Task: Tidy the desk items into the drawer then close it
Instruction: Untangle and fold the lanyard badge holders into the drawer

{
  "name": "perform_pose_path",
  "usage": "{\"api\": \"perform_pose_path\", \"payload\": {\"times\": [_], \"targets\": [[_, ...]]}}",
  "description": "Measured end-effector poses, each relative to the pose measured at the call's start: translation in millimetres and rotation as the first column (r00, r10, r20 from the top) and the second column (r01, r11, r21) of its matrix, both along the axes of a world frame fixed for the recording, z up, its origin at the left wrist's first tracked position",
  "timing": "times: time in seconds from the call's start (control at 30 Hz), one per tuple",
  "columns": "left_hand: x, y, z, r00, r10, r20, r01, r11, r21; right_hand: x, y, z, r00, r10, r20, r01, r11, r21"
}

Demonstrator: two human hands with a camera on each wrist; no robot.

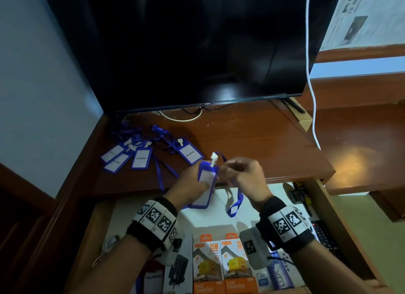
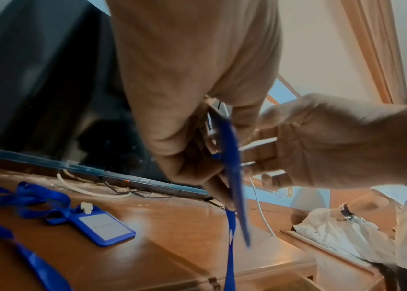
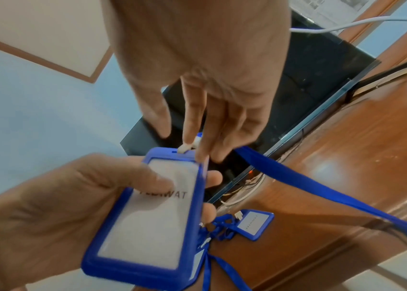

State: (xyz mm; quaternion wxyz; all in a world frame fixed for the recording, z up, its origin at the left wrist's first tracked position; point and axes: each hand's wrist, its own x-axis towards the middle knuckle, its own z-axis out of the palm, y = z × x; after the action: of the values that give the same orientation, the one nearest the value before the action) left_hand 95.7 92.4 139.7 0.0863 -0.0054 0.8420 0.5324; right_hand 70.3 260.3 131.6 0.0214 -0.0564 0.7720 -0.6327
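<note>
A blue badge holder with a white card reading PELAWAT is held over the desk's front edge. My left hand grips it, thumb on the card face and fingers behind. In the left wrist view the holder shows edge-on. My right hand pinches its blue lanyard close to the white clip at the holder's top. The strap trails down towards the open drawer. Several more blue badge holders with tangled lanyards lie on the brown desk.
A dark TV stands at the back of the desk, with a white cable hanging on its right. The drawer holds orange charger boxes, a dark box and small items along its right side.
</note>
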Motion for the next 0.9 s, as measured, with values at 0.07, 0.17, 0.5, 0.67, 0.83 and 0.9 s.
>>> {"api": "perform_pose_path", "payload": {"times": [0.07,0.17,0.5,0.67,0.83,0.9], "targets": [[4,-4,1,1.000,-0.027,0.014,0.027,0.999,0.036,-2,6,-6,0.994,-0.102,-0.032,0.101,0.995,-0.027],[11,-7,5,0.994,-0.102,0.043,0.095,0.985,0.142,1,6,-14,0.999,-0.045,-0.019,0.044,0.998,-0.046],[22,-12,8,0.988,-0.118,0.097,0.065,0.899,0.432,23,-7,-18,0.939,0.279,0.200,-0.164,0.876,-0.453],[24,-14,7,0.990,0.110,0.086,-0.139,0.811,0.568,35,-15,-26,0.894,0.387,0.225,-0.245,0.844,-0.476],[23,-16,13,0.964,0.255,0.080,-0.241,0.704,0.668,39,-16,-22,0.898,0.400,0.183,-0.337,0.893,-0.299],[20,-17,17,0.956,0.273,0.108,-0.267,0.656,0.706,37,-14,-19,0.915,0.369,0.160,-0.326,0.913,-0.243]]}}
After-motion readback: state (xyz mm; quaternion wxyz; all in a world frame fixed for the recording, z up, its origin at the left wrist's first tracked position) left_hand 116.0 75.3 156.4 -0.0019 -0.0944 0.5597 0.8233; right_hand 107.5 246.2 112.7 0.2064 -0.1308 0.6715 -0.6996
